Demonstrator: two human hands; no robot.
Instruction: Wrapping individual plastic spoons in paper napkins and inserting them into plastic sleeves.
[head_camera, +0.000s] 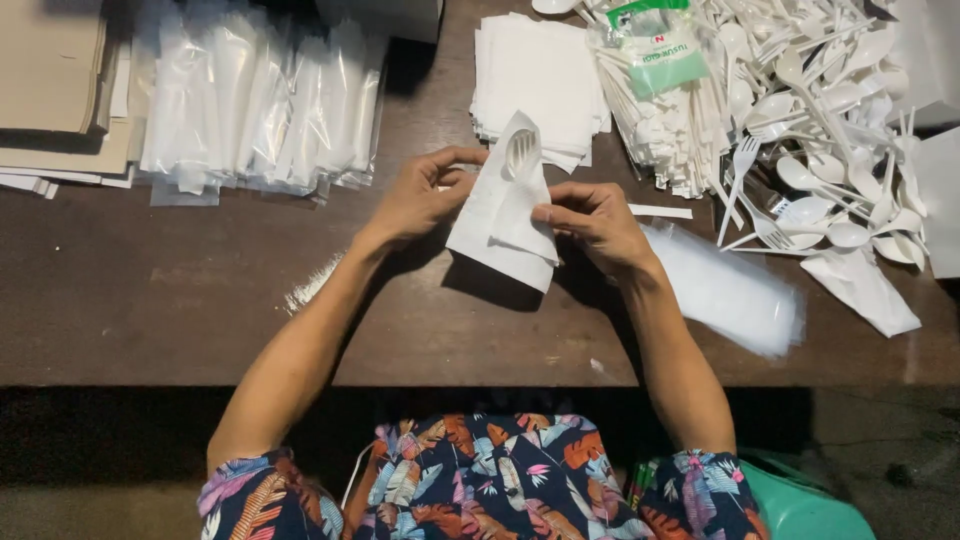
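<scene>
Head view caught a white napkin (500, 215) at table centre, part-folded around a white plastic fork (521, 152) whose tines poked out at twelve o'clock. The left hand (425, 195) pinched the napkin's nine o'clock edge; the right hand (595, 225) pressed its three o'clock flap down. At eleven o'clock lay a row of clear sleeves (260, 100), seemingly finished packs. At two o'clock sat a heap of loose cutlery (830, 130), beside a napkin stack (540, 75) at twelve. The wrap looked half done, with plenty left.
</scene>
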